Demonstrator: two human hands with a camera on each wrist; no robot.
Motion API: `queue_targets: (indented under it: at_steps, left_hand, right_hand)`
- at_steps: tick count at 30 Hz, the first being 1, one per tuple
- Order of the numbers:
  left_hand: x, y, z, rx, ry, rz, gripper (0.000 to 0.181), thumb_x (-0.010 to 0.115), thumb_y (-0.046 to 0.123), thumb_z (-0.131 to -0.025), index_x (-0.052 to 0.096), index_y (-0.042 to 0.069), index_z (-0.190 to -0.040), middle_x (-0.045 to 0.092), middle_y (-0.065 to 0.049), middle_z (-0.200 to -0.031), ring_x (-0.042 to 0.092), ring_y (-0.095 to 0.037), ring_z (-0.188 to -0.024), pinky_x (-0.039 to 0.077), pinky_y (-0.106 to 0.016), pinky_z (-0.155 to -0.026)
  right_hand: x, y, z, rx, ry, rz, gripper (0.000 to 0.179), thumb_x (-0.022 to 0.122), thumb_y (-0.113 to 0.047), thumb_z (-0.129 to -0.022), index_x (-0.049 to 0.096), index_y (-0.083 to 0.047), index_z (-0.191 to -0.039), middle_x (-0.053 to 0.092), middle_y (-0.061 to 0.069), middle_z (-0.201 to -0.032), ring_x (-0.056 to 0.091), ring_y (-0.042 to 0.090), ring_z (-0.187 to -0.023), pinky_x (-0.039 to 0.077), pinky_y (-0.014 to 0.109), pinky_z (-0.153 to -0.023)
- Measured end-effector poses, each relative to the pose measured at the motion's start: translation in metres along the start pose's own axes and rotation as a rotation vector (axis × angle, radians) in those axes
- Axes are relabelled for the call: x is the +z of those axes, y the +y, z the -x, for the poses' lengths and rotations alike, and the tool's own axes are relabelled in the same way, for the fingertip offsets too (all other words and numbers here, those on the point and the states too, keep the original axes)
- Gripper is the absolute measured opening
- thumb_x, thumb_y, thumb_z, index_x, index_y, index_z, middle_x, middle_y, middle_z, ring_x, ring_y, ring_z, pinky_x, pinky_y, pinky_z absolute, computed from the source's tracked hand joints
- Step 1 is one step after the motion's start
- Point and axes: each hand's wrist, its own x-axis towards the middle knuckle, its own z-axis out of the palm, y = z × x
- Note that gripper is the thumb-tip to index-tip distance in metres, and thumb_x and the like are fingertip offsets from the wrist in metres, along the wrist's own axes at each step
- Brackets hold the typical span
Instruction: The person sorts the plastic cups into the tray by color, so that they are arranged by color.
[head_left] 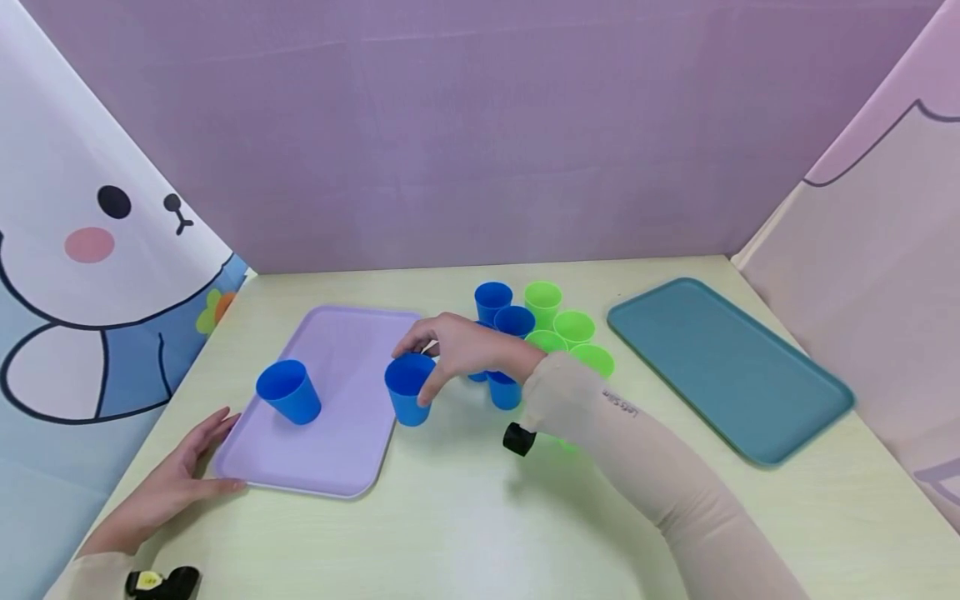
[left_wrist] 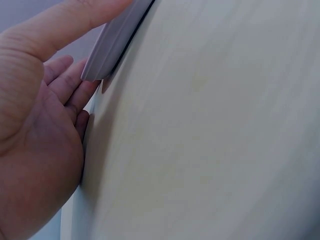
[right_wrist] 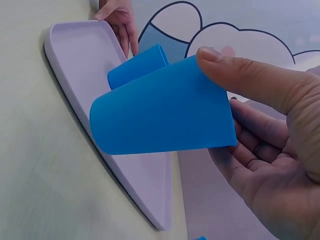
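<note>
My right hand (head_left: 474, 343) holds a blue cup (head_left: 409, 402) by its rim, thumb on the near side and fingers on the far side. This cup is upright in the head view, overlapping the right edge of the lilac tray (head_left: 341, 454). Another blue cup (head_left: 294, 400) stands on the tray's left part. At the tray's near left corner, my left hand (head_left: 176, 475) touches the rim with straight, spread fingers. Its thumb (left_wrist: 75, 22) lies along the tray edge in the left wrist view. The right wrist view shows the held cup (right_wrist: 160, 112) side-on, before the tray.
Several blue cups (head_left: 504, 392) and several green cups (head_left: 592, 360) stand grouped mid-table, partly hidden behind my right hand and sleeve. A teal tray (head_left: 731, 371) lies on the right. Purple cloth (head_left: 480, 133) walls the back; printed cloth hangs at both sides.
</note>
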Motion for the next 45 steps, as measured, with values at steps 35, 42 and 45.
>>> queue_targets:
  at_steps: [35,42,45]
  left_hand:
    - [-0.001,0.003,-0.001,-0.055,-0.029,-0.043,0.105,0.078,0.014,-0.086,0.002,-0.006,-0.156,0.008,-0.036,-0.158,0.008,-0.059,-0.139,0.018,-0.079,-0.102]
    - [-0.002,0.002,-0.001,-0.051,-0.035,-0.053,0.103,0.077,0.015,-0.087,0.004,-0.005,-0.156,0.009,-0.036,-0.157,0.010,-0.059,-0.139,0.019,-0.078,-0.102]
    - [-0.002,0.002,-0.001,-0.052,-0.038,-0.059,0.102,0.077,0.015,-0.087,0.005,-0.005,-0.156,0.011,-0.037,-0.157,0.011,-0.060,-0.138,0.020,-0.078,-0.102]
  right_hand:
    - [0.013,-0.008,-0.060,0.102,0.192,-0.126,0.061,0.093,-0.022,-0.070,0.069,-0.015,-0.126,0.064,-0.008,-0.111,0.056,0.012,-0.105,0.054,0.022,-0.082]
    - [0.017,-0.005,-0.071,0.137,0.269,-0.152,0.059,0.092,-0.023,-0.072,0.069,-0.014,-0.126,0.065,-0.006,-0.114,0.056,0.013,-0.104,0.053,0.024,-0.084]
    - [0.020,-0.003,-0.076,0.149,0.310,-0.163,0.058,0.092,-0.023,-0.072,0.070,-0.014,-0.125,0.065,-0.006,-0.115,0.056,0.013,-0.105,0.053,0.025,-0.084]
